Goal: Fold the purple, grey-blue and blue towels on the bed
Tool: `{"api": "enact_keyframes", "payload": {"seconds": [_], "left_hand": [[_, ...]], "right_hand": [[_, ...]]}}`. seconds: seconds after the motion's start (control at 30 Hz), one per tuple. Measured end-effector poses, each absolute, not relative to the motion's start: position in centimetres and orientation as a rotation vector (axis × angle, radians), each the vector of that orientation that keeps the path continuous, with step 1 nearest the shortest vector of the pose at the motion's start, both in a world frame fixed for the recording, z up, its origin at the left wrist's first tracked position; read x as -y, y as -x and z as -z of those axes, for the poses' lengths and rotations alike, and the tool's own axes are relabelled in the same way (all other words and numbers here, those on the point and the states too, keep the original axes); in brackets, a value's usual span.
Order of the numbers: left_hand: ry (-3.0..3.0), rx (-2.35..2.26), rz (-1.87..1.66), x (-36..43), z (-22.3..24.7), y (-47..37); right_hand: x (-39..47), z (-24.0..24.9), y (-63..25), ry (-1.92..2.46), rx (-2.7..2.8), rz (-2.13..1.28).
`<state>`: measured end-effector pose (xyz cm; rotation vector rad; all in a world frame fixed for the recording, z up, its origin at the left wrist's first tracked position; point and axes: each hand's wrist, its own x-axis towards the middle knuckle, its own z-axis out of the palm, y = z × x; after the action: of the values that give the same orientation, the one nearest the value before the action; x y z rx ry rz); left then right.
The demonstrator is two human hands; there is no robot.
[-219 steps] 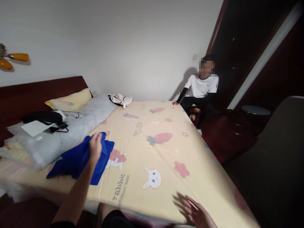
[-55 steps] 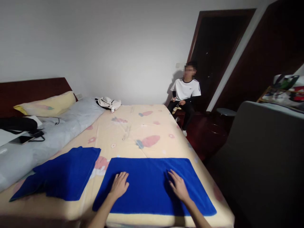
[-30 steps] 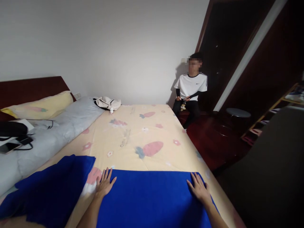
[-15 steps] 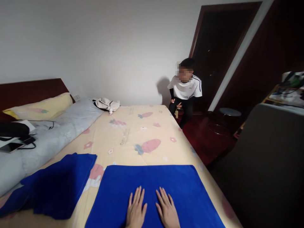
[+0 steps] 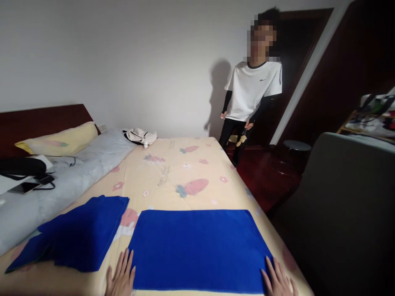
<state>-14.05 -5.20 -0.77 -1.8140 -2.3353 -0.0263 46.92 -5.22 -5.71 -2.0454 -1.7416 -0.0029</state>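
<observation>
A blue cloth (image 5: 197, 250) lies flat and spread out on the bed (image 5: 173, 181), its near edge showing at the bottom of the view. My left hand (image 5: 121, 273) rests palm down at the cloth's left edge, fingers spread, partly on the bedsheet. At the right edge, my right hand (image 5: 279, 277) also lies flat with its fingers apart and their tips touching the cloth. Neither hand grips anything. To the left, a second blue cloth (image 5: 83, 234) lies loosely crumpled on the sheet, partly in shadow.
A grey quilt (image 5: 70, 176) and a yellow pillow (image 5: 58, 139) lie along the headboard side. A white bag (image 5: 142, 136) sits near the wall. Another person (image 5: 254, 90) stands beyond the bed, near a stool (image 5: 296, 146). A dark grey panel (image 5: 342, 213) rises at the right.
My hands have moved apart from the middle of the blue cloth to its left and right edges. The other person has risen from a low position to standing.
</observation>
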Motion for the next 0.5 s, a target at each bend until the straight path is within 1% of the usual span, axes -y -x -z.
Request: {"api": "enact_keyframes", "payload": {"seconds": [0.07, 0.13, 0.2, 0.3, 0.4, 0.5], "left_hand": [[1.873, 2.286, 0.126, 4.5, 0.2, 11.2], [2.072, 2.176, 0.216, 3.7, -0.3, 7.2], [2.296, 2.014, 0.292, 3.1, -0.5, 2.7], [2.523, 1.771, 0.373, 2.9, 0.1, -3.5], [2.649, 1.631, 0.374, 3.3, 1.4, -5.8], [2.635, 1.716, 0.312, 4.0, 2.4, -3.1]], "right_hand": [[4.2, 4.2, -43.0, 2.06, 1.705, 0.036], [3.1, 2.8, -37.6, 2.009, 1.775, 0.016], [2.4, 1.8, -31.8, 1.87, 1.958, -0.099], [2.2, 1.8, -24.6, 1.579, 2.194, -0.229], [2.5, 2.9, -22.1, 1.442, 2.31, -0.241], [3.0, 3.8, -25.1, 1.553, 2.274, -0.194]]}}
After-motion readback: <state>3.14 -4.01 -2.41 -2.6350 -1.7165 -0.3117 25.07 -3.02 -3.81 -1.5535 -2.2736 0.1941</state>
